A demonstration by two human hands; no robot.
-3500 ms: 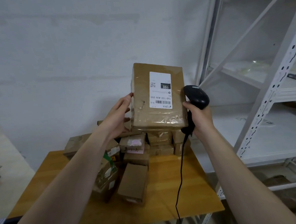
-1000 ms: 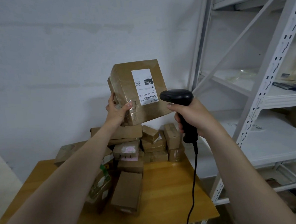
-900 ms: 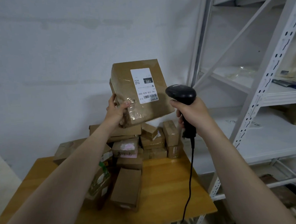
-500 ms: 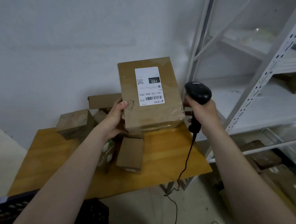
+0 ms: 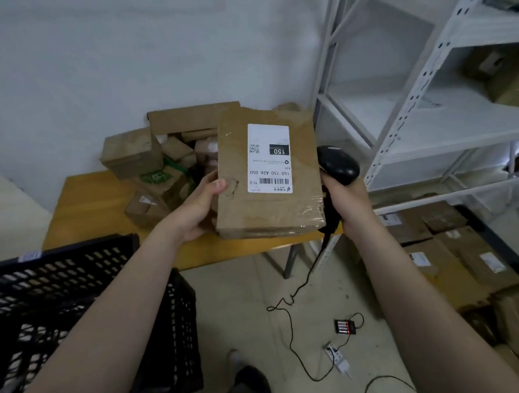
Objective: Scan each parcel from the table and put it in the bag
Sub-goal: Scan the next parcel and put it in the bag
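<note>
Cardboard parcel [image 5: 268, 209] now lowered from scan height; left hand [image 5: 197, 211] pinches its edge, right hand [image 5: 348, 200] wraps scanner [image 5: 337, 163]; bagging next.

parcel [image 5: 268, 209] at centre — brown cardboard, white label [image 5: 268, 135] with black barcode | scanner [image 5: 337, 165] glossy black | table [image 5: 84, 202] honey-yellow wood | crate [image 5: 61, 276] lower left — black, slotted lattice | shelving [image 5: 412, 102] upper right, pale grey, rows of dark holes | small box [image 5: 156, 176] left of centre, green print
</note>
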